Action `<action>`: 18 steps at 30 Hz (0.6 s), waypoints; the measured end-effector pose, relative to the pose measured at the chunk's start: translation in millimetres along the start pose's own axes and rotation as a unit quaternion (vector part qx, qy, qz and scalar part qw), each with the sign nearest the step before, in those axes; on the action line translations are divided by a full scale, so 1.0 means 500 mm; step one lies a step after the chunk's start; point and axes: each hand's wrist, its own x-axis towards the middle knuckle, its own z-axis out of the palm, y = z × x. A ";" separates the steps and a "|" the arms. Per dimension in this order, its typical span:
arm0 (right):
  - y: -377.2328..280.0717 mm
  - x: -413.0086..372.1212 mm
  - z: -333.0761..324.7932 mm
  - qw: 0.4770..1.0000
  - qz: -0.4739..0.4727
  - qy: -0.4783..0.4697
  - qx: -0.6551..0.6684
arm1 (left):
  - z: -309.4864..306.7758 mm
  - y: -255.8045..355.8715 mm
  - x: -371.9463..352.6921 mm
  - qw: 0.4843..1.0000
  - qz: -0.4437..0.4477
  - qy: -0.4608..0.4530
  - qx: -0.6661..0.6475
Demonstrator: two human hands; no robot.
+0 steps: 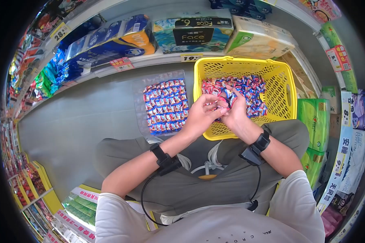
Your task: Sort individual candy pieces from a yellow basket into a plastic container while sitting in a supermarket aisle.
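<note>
My two hands meet over the near side of a yellow plastic basket. My left hand has its fingers bent and closed in a pinch on a wrapped candy against my right hand. My right hand is cupped palm up, its fingers curled round a few wrapped candies. Below them, a loose heap of red and blue wrapped candies fills part of the basket. To the left, a clear plastic tray holds similar candies laid out in neat rows.
Tissue packs line the shelf ahead. Green packs stand on the right, close to my knee. Bagged snacks hang at the left. Grey floor lies left of the tray.
</note>
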 end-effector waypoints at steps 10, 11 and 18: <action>0.018 -0.022 0.049 0.982 -0.149 0.075 -0.087 | -0.010 0.008 -0.006 0.996 0.075 -0.009 0.038; 0.019 -0.020 0.045 0.974 -0.170 0.080 -0.127 | -0.011 0.004 -0.005 0.994 0.095 0.001 0.055; 0.028 -0.024 0.057 0.969 -0.191 0.033 -0.152 | -0.006 0.006 -0.005 0.996 0.032 0.076 0.031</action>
